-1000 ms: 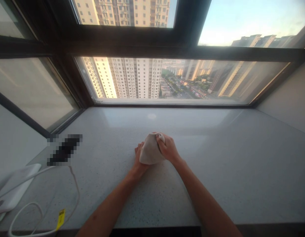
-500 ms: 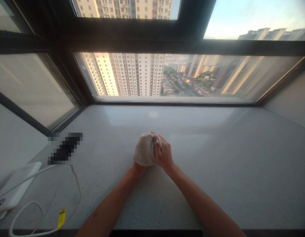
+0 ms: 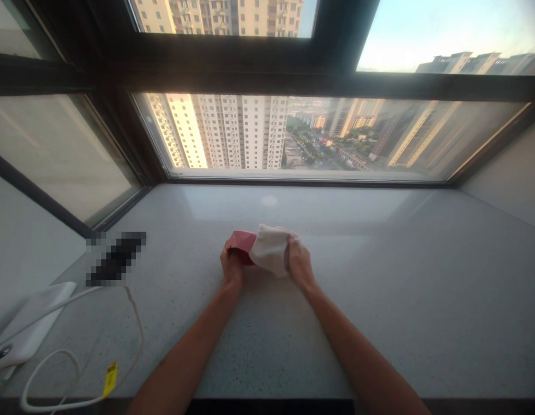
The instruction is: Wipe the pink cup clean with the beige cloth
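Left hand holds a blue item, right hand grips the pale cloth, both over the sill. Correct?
One error: the left hand holds a pinkish-red item, not a blue one, per the head view. The right hand does grip the pale cloth.

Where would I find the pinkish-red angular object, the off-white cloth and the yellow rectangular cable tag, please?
Pinkish-red angular object (image 3: 243, 240): head view, its lighter upper face.
Off-white cloth (image 3: 271, 251): head view, middle of its visible side.
Yellow rectangular cable tag (image 3: 110, 378): head view, middle of its face.

Left grip (image 3: 231, 265) and right grip (image 3: 300, 260) are curled, apart
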Tool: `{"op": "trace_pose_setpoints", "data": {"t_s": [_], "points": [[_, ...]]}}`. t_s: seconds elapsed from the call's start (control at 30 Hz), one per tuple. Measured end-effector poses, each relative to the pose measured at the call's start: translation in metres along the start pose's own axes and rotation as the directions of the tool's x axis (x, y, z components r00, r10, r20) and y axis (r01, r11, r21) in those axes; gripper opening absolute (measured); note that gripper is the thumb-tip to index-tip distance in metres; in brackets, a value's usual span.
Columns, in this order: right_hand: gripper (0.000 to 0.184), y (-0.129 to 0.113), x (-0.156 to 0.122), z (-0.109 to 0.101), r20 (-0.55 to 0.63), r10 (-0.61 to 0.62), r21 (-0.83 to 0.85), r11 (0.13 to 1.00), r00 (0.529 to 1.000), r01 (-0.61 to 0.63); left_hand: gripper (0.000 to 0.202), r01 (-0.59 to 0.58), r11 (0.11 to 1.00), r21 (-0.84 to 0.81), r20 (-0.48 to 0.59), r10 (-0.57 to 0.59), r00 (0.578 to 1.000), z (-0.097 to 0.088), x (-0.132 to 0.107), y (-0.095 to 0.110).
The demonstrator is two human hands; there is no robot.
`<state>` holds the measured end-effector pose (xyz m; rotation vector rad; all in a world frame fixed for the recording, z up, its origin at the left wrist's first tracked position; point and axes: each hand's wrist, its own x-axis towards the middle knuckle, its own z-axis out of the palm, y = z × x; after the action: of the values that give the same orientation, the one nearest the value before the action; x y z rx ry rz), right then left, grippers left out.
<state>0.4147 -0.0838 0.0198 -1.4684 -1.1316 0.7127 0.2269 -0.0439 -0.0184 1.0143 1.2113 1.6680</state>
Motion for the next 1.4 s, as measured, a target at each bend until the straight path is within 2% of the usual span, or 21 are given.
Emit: {"op": "trace_pose_setpoints", "data": {"t_s": [0.03, 0.07, 0.1, 0.13, 0.2, 0.27, 0.33, 0.4, 0.43, 0.5, 0.57, 0.63, 0.73, 0.83, 0.9, 0.97, 1.03, 1.1, 1.2, 1.3, 1.4], "points": [[0.071, 0.002, 0.012, -0.013, -0.102, 0.112, 0.058, 0.993, 0.988, -0.107, 0.028, 0.024, 0.999, -0.028, -0.024, -0.025, 0.999, 0.001, -0.001, 0.0], [0.074, 0.003, 0.023, -0.026, -0.213, 0.197, 0.133, 0.976, 0.957, -0.171, 0.027, 0.041, 0.998, -0.049, -0.043, -0.043, 0.998, 0.002, -0.002, 0.001], [0.076, 0.0, 0.032, -0.038, -0.311, 0.221, 0.198, 0.966, 0.924, -0.164, 0.026, 0.045, 0.997, -0.057, -0.048, -0.048, 0.998, 0.003, -0.003, 0.003], [0.075, -0.004, 0.038, -0.049, -0.408, 0.196, 0.231, 0.967, 0.891, -0.107, 0.026, 0.048, 0.997, -0.065, -0.046, -0.051, 0.998, 0.005, -0.005, 0.005], [0.072, -0.021, 0.039, -0.062, -0.573, 0.063, 0.191, 0.98, 0.817, 0.059, 0.027, 0.047, 0.997, -0.066, -0.025, -0.049, 0.998, 0.009, -0.009, 0.011], [0.068, -0.042, 0.022, -0.058, -0.631, -0.125, 0.054, 0.977, 0.766, 0.204, 0.03, 0.027, 0.999, -0.024, 0.026, -0.027, 0.999, 0.013, -0.016, 0.019], [0.065, -0.059, -0.006, -0.039, -0.523, -0.349, -0.13, 0.935, 0.777, 0.331, 0.034, -0.016, 0.998, 0.057, 0.075, 0.012, 0.997, 0.015, -0.025, 0.025], [0.064, -0.067, -0.036, -0.012, -0.206, -0.568, -0.336, 0.806, 0.797, 0.487, 0.034, -0.08, 0.988, 0.135, 0.116, 0.064, 0.991, 0.016, -0.031, 0.029], [0.066, -0.068, -0.048, 0.002, -0.007, -0.625, -0.416, 0.712, 0.781, 0.566, 0.031, -0.108, 0.982, 0.154, 0.134, 0.087, 0.987, 0.015, -0.034, 0.03], [0.072, -0.065, -0.064, 0.024, 0.313, -0.612, -0.488, 0.553, 0.726, 0.676, 0.024, -0.149, 0.976, 0.156, 0.167, 0.123, 0.978, 0.013, -0.036, 0.031], [0.075, -0.062, -0.067, 0.035, 0.455, -0.548, -0.508, 0.487, 0.702, 0.71, 0.022, -0.179, 0.975, 0.128, 0.197, 0.152, 0.968, 0.01, -0.036, 0.031], [0.075, -0.063, -0.059, 0.035, 0.486, -0.501, -0.508, 0.505, 0.716, 0.698, 0.023, -0.225, 0.964, 0.139, 0.223, 0.191, 0.956, 0.008, -0.035, 0.032], [0.068, -0.068, -0.037, 0.026, 0.508, -0.437, -0.432, 0.616, 0.742, 0.659, 0.02, -0.306, 0.918, 0.252, 0.238, 0.248, 0.939, 0.008, -0.034, 0.036], [0.06, -0.064, -0.016, 0.017, 0.523, -0.377, -0.277, 0.773, 0.764, 0.571, 0.018, -0.324, 0.892, 0.316, 0.22, 0.263, 0.939, 0.011, -0.034, 0.041], [0.066, -0.055, -0.007, 0.014, 0.512, -0.343, -0.134, 0.873, 0.788, 0.468, 0.02, -0.326, 0.892, 0.315, 0.216, 0.267, 0.939, 0.012, -0.034, 0.043], [0.063, -0.046, -0.001, 0.012, 0.494, -0.336, -0.003, 0.922, 0.802, 0.387, 0.023, -0.338, 0.889, 0.31, 0.22, 0.279, 0.935, 0.012, -0.035, 0.043], [0.054, -0.042, 0.002, 0.009, 0.474, -0.356, 0.043, 0.923, 0.805, 0.382, 0.025, -0.35, 0.887, 0.303, 0.229, 0.288, 0.93, 0.011, -0.035, 0.043], [0.055, -0.044, 0.001, 0.007, 0.454, -0.379, 0.0, 0.905, 0.807, 0.425, 0.024, -0.38, 0.877, 0.294, 0.253, 0.313, 0.916, 0.01, -0.037, 0.043], [0.049, -0.056, -0.008, 0.009, 0.434, -0.373, -0.127, 0.876, 0.82, 0.466, 0.015, -0.49, 0.828, 0.273, 0.321, 0.401, 0.858, 0.01, -0.039, 0.04], [0.037, -0.069, -0.023, 0.018, 0.345, -0.303, -0.344, 0.84, 0.889, 0.42, 0.009, -0.605, 0.752, 0.262, 0.39, 0.491, 0.779, 0.01, -0.041, 0.036], [0.038, -0.073, -0.033, 0.027, 0.212, -0.247, -0.507, 0.799, 0.945, 0.323, 0.013, -0.667, 0.704, 0.245, 0.444, 0.53, 0.722, 0.012, -0.044, 0.032]]}}
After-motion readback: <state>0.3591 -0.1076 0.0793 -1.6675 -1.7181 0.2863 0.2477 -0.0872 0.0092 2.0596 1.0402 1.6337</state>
